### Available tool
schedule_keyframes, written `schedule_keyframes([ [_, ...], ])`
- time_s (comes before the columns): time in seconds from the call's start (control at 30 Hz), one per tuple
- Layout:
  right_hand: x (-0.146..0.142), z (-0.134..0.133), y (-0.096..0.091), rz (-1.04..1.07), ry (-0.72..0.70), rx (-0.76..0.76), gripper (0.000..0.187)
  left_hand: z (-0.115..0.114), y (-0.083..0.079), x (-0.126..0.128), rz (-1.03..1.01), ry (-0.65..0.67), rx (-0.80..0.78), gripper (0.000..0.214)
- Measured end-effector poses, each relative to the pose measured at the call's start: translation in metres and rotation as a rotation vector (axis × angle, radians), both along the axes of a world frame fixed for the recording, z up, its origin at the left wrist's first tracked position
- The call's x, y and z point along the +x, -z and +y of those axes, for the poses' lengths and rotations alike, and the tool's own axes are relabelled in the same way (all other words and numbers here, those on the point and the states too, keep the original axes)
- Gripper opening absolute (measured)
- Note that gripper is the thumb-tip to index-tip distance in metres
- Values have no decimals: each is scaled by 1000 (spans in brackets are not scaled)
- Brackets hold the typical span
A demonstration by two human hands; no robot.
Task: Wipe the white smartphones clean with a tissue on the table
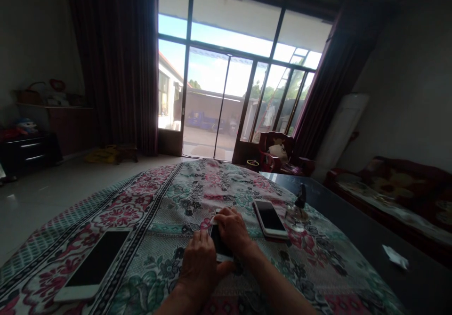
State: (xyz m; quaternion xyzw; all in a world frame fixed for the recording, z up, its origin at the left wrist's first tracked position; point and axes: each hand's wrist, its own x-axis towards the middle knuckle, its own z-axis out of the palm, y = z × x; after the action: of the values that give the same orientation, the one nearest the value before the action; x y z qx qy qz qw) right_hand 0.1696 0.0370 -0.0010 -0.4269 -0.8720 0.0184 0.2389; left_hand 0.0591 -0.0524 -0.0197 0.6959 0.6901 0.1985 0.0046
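A smartphone (219, 245) with a dark screen and white edges lies on the patterned tablecloth in front of me, partly covered by both hands. My left hand (199, 262) grips its left side and near end, the thumb stretched along the near edge. Over the far part of the screen, my right hand (233, 230) is bent with its fingers together. A small white bit (213, 221), like tissue or cloth, shows under those fingertips; most of it is hidden. To the right lies a white-edged phone (271, 218), and to the left a larger white phone (97, 264), both with dark screens.
A clear glass bottle (296, 217) with a black pump top stands right of the phones. Beyond the flowered tablecloth (212, 183) is a dark table (356, 225) bearing a crumpled white tissue (395, 256). Glass doors (215, 103), a wooden armchair (278, 152) and a sofa (399, 188) stand farther off.
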Motion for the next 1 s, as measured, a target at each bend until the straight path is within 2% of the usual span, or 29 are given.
schedule_keyframes([
  [0.13,10,-19,1,12,-109,-31,25,-1,-3,0,-3,10,2,72],
  [0.23,12,-17,1,32,-121,-42,26,0,-3,1,-12,13,9,70],
  [0.5,-10,29,-3,-55,81,-4,26,4,-2,3,39,5,6,69],
  [0.67,-18,41,-3,-73,154,-15,26,-1,-7,6,81,-5,71,65],
  [0.8,-6,28,-4,-85,80,-17,24,-3,-9,7,88,-14,76,61],
  [1.0,26,-16,0,-54,-142,-47,23,-2,-7,7,88,-7,94,58],
])
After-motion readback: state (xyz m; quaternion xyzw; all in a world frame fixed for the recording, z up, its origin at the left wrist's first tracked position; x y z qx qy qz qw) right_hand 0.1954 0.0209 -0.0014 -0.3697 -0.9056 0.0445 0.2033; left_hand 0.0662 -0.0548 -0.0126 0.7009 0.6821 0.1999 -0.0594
